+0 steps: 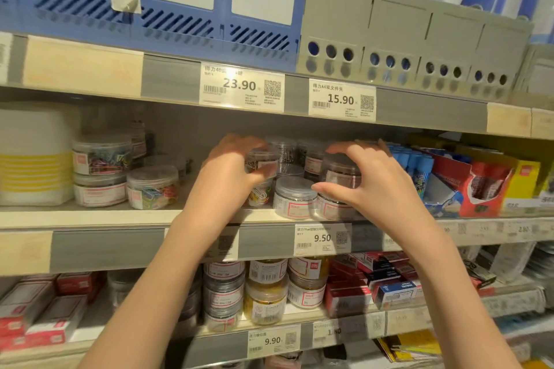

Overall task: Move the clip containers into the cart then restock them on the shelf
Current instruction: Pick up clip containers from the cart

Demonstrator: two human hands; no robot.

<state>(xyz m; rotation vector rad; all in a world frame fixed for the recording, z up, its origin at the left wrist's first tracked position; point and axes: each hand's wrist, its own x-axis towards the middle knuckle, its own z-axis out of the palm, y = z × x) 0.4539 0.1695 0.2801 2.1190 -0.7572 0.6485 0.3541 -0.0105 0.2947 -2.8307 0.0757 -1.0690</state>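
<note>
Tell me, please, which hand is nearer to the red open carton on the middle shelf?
The right hand. It grips a clear container just left of the blue packs that sit beside the red carton. The left hand holds another container farther left.

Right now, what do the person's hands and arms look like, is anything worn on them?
Both arms are bare as far down as the view shows: no sleeves, gloves, watch or bracelets. The left hand and the right hand show no rings on the fingers that can be seen. Fingernails look short and unpainted, though the picture is a little soft for fine detail.
</note>
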